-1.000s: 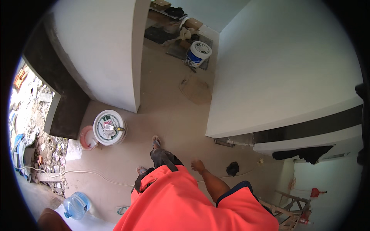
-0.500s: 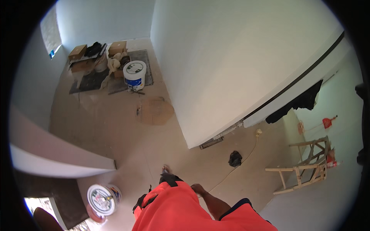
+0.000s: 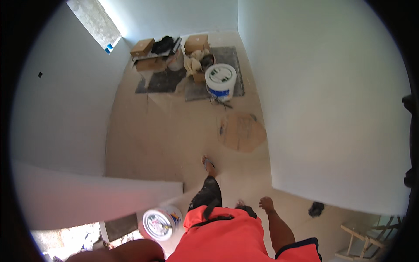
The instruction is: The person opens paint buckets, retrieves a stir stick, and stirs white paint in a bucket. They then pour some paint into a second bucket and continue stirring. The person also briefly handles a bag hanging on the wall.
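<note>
Red fabric shirt (image 3: 222,240) and bare right hand (image 3: 266,204) have drawn apart since the earlier frame.
White round plastic bucket, blue-banded (image 3: 221,83), stands well ahead and left of the crumpled black bundle (image 3: 316,208), whose long axis is unclear; the nearer right hand, loosely half-curled, seemingly empty, hangs left of that bundle; left hand out of view, so I cannot tell its state.

Daylight glares at the lower-left opening (image 3: 65,239); fisheye bends the walls (image 3: 331,100).

Cardbd boxes (image 3: 142,47) nr wall (image 3: 174,16), wdn trestle (image 3: 355,232)
</note>
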The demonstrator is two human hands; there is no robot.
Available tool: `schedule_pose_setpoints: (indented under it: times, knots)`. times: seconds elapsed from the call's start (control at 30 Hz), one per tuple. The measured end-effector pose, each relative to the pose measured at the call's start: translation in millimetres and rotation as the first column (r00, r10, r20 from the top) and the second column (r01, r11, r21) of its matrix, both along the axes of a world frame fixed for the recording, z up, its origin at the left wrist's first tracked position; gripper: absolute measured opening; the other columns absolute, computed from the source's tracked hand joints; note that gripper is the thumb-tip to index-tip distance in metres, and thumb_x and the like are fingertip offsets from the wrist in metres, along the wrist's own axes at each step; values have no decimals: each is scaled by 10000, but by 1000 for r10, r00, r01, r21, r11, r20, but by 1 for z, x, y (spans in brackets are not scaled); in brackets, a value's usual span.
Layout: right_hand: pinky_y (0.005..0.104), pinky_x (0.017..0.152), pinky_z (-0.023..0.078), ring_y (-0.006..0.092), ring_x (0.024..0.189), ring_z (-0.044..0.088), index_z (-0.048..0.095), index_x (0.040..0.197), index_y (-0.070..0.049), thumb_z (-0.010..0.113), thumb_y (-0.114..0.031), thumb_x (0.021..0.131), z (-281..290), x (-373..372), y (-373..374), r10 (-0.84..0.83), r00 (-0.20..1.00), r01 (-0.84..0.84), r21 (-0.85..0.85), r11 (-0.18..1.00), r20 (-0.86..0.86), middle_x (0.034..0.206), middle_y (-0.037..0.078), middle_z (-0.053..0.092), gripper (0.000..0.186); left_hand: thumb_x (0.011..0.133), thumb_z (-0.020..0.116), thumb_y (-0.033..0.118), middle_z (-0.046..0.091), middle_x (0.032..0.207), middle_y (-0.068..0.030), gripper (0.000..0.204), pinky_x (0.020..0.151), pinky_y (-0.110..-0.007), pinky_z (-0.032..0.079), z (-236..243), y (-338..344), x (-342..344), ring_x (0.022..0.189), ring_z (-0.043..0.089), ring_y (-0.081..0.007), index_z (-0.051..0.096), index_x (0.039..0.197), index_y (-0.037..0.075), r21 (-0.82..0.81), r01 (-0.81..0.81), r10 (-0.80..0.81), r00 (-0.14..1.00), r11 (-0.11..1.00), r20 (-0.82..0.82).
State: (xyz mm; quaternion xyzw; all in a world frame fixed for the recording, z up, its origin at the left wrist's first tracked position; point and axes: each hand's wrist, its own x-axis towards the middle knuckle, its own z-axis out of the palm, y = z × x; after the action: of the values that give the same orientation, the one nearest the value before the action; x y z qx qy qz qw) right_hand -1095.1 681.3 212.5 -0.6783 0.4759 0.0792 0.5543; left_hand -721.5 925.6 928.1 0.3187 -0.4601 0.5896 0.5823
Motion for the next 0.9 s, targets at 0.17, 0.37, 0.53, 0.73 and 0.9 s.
schedule_pose_setpoints:
  times: [0.17,0.37,0.53,0.73,0.9]
  knots:
    - [291,451,490,181,564,654,667,959,9,534,-162,911,52,148,-50,-425,903,429,167,888,-64,809,123,700,222,872,621,42,709,912,-136,135,744,-390,515,-190,-21,157,814,668,-288,705,972,10,968,54,680,702,245,-211]
    - [457,691,530,282,764,673,717,733,-174,695,-271,737,75,298,-150,336,745,-659,-553,510,-577,748,81,677,99,842,627,23,682,796,-86,161,665,-380,496,-281,-61,283,717,640,-278,699,985,25,865,331,678,537,377,-501]
    - [270,485,514,176,543,659,696,810,5,598,-142,864,108,464,-260,-630,776,628,47,777,38,670,100,682,185,844,623,23,675,779,-84,161,638,-387,489,-327,-147,410,698,634,-284,689,990,35,884,365,610,641,292,-466]
    - [265,469,494,162,519,640,704,781,54,621,-148,856,72,656,-372,-533,842,527,82,846,87,647,110,674,231,824,647,94,666,823,-81,136,692,-428,502,-485,-305,511,758,634,-280,681,951,61,940,341,528,804,-29,-276]
    - [305,567,519,152,524,639,737,823,7,584,-212,884,-24,796,-462,-508,847,514,-4,858,-157,655,106,691,274,818,652,182,647,796,-77,150,710,-415,502,-622,-461,526,766,632,-262,698,936,102,767,557,484,792,-319,-373]
